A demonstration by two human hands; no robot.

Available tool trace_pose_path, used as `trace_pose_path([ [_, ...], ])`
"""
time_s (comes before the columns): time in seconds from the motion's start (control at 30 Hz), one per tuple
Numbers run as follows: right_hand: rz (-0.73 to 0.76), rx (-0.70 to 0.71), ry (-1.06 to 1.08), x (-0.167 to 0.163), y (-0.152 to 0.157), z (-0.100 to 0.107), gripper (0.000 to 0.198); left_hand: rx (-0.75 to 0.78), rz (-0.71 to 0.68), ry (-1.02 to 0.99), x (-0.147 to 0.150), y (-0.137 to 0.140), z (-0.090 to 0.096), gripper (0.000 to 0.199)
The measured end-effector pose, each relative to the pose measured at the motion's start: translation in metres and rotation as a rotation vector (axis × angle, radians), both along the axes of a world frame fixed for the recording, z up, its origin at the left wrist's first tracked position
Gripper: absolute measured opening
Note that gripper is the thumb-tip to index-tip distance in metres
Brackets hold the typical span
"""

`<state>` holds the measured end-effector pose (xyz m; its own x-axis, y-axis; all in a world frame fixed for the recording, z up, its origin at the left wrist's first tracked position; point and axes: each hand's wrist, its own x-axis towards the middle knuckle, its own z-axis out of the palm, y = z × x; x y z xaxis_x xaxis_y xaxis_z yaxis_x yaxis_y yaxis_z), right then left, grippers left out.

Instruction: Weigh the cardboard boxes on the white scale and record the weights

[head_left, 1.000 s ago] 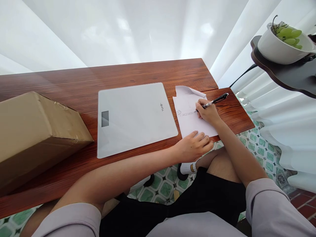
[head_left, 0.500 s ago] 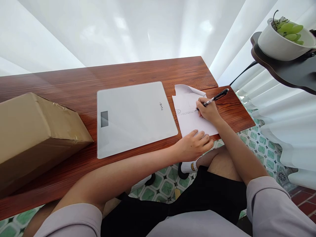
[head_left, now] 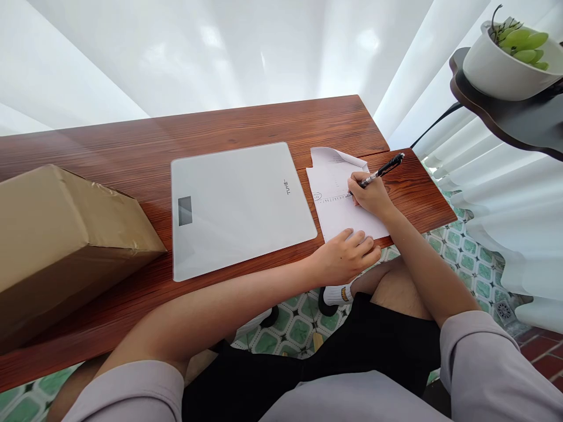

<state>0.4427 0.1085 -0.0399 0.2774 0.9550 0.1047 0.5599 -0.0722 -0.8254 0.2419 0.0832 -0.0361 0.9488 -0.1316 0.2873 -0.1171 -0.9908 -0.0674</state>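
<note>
In my right hand (head_left: 370, 194) is a black pen (head_left: 387, 166), pinched between thumb and fingers with its tip down on a white sheet of paper (head_left: 347, 220). A row of small handwritten marks runs across the sheet, with a circled note at its left end. The far edge of the paper curls over. My left hand (head_left: 345, 256) rests at the near edge of the sheet and the table, its fingers loosely spread and holding nothing. Just left of the paper lies a flat white scale (head_left: 240, 211) with a grey display.
A cardboard box (head_left: 79, 234) stands on the left of the wooden table (head_left: 211, 128). At the upper right, a dark shelf (head_left: 523, 124) carries a white bowl (head_left: 501, 67) of green grapes (head_left: 525, 44). White curtains (head_left: 246, 53) hang behind the table.
The view has shifted very slightly. My right hand stays at the row of marks with the pen, and my left hand keeps its place at the paper's near edge.
</note>
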Motion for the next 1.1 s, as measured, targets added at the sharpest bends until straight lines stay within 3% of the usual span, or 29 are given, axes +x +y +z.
trace_pose_path([
  [0.6, -0.039, 0.044, -0.017, 0.002, 0.0, -0.005, 0.03, 0.013, -0.006, -0.012, 0.0, 0.0, 0.001, 0.04],
  [0.77, -0.076, 0.066, 0.141, 0.005, 0.0, -0.004, 0.033, 0.012, -0.006, 0.005, 0.0, 0.0, 0.0, 0.042],
  [0.87, -0.045, 0.165, 0.008, 0.008, 0.001, -0.004, 0.037, 0.008, -0.008, 0.005, 0.0, 0.0, 0.0, 0.042],
  [1.0, 0.023, 0.299, -0.271, 0.013, 0.006, -0.006, 0.024, 0.008, -0.003, -0.006, 0.001, 0.0, -0.001, 0.039],
  [1.1, 0.075, 0.26, -0.396, 0.014, 0.011, -0.003, 0.013, 0.017, -0.012, -0.002, 0.002, 0.0, -0.002, 0.039],
])
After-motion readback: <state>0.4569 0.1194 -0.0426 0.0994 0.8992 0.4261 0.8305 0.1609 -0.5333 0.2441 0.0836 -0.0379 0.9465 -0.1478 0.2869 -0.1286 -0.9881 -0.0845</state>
